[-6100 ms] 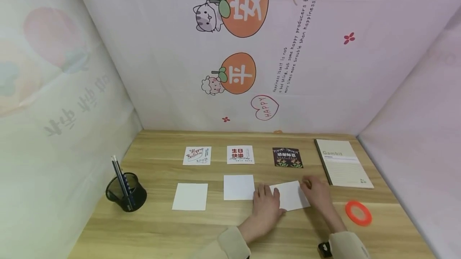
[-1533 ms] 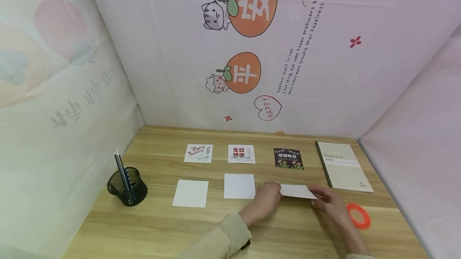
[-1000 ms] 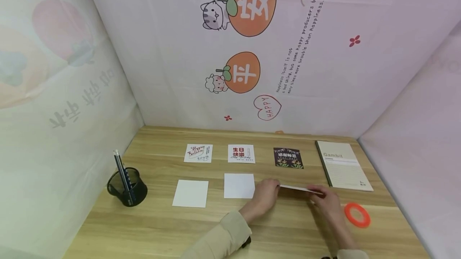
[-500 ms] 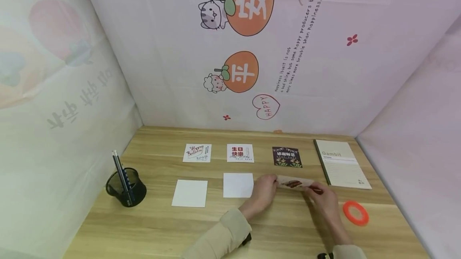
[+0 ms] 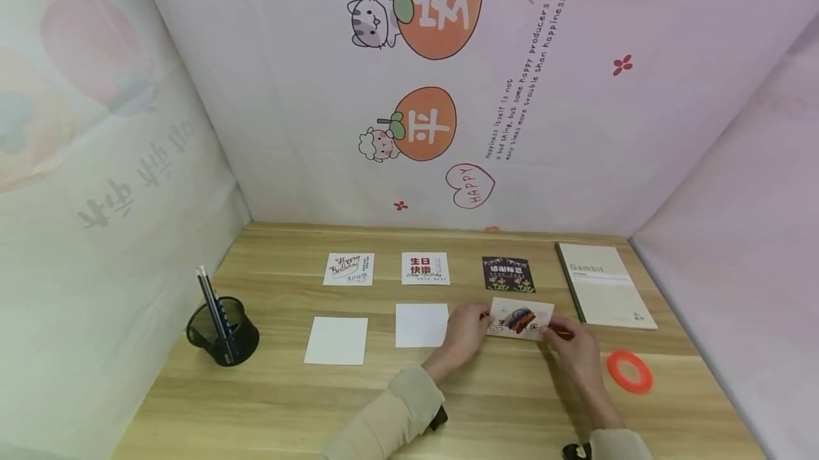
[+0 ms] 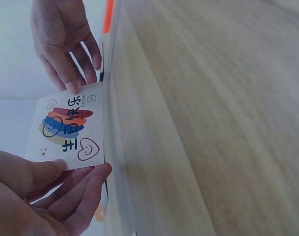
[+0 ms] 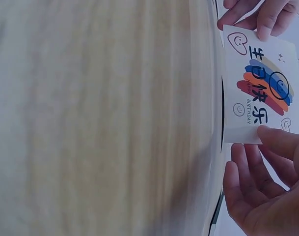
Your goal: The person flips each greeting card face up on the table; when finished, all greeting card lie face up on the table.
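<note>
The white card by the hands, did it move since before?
Yes. The card, held by both hands, was lying blank beside the notebook. It has been lifted and flipped, showing its colourful printed side.

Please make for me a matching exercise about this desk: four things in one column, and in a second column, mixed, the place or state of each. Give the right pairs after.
Things
1. colourful birthday card
2. orange tape ring
3. black mesh pen holder
4. Gambit notebook

Places or states
A. lies flat at the desk's far right, by the wall
B. held at its two ends by the left hand and right hand
C. stands at the left, with pencils in it
D. lies near the right hand, in front of the notebook

Pairs: 1-B, 2-D, 3-C, 4-A
</note>
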